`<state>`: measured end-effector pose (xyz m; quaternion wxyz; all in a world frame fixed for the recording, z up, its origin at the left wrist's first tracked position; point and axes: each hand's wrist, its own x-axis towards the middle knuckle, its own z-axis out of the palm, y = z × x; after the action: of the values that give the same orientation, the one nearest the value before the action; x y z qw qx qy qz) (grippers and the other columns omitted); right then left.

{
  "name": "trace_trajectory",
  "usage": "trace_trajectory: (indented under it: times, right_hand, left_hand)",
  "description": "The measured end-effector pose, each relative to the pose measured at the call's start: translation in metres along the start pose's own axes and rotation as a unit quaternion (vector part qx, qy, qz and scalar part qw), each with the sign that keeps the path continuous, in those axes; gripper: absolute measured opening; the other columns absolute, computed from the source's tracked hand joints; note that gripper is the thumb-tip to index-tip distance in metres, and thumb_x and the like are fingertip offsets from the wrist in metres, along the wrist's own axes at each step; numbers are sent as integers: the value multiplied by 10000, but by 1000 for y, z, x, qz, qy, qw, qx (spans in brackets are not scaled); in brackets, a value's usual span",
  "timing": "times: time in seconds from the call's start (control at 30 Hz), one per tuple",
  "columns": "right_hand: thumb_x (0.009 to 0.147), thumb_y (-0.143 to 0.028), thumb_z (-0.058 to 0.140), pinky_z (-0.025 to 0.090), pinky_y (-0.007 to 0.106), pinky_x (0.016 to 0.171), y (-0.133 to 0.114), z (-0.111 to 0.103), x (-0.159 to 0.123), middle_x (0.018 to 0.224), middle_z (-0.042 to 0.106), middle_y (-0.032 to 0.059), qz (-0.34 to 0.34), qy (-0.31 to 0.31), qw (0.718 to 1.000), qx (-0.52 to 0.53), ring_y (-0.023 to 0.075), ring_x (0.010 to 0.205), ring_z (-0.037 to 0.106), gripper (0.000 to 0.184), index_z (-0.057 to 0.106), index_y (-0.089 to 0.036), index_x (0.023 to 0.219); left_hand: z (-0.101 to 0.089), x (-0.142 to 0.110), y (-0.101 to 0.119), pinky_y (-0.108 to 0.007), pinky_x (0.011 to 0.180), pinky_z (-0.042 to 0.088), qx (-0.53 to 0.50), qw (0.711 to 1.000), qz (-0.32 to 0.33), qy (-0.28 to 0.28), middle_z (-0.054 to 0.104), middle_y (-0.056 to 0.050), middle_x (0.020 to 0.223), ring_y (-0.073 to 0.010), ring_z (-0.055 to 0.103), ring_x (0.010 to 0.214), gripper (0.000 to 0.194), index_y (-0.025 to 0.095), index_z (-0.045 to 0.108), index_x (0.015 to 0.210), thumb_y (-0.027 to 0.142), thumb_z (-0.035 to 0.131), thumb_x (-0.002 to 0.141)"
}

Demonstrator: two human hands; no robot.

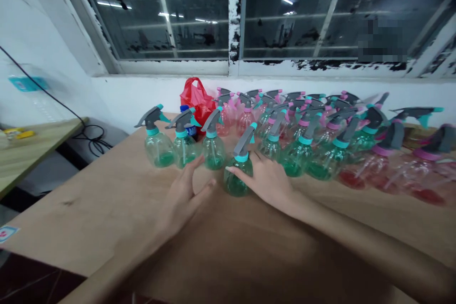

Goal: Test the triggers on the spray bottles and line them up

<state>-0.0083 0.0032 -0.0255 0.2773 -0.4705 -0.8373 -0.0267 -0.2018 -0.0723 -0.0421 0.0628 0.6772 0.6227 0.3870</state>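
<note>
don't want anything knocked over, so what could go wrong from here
The right hand has its thumb across the round green-tinted plastic spray bottle, so an uneven push might tip it. The open left hand is near three round plastic bottles with turquoise collars; a careless sideways swing could knock one. The clear plastic bottles with pink collars at front right stand close together, so one bump might topple several.
</note>
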Motion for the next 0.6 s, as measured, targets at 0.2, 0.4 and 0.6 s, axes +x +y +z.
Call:
trace_trajectory:
  times: [0.2,0.4,0.6]
  right_hand:
    - [789,-577,422,463,381,660,3,-20,-40,909,640,126,-30,8,998,49,292,932,544,478,576,-151,939]
    - [724,-587,518,459,410,758,11,-30,-73,1006,608,120,-70,-1,989,130,285,975,521,536,538,-155,1041]
    - [676,-609,572,440,427,843,19,-27,-91,1075,581,140,-60,-31,971,229,284,1012,533,691,475,-135,1169]
  left_hand:
    - [19,-1,41,-491,1013,339,-112,990,13,-90,424,-111,1364,-273,409,1236,657,248,294,1322,401,604,763]
    - [32,14,97,-407,951,434,-206,966,35,-156,503,-99,1295,-238,516,1133,625,214,348,1293,385,622,759]
    - [47,14,124,-384,901,480,-252,950,57,-175,598,-62,1169,-220,596,1004,422,230,471,1200,316,579,801]
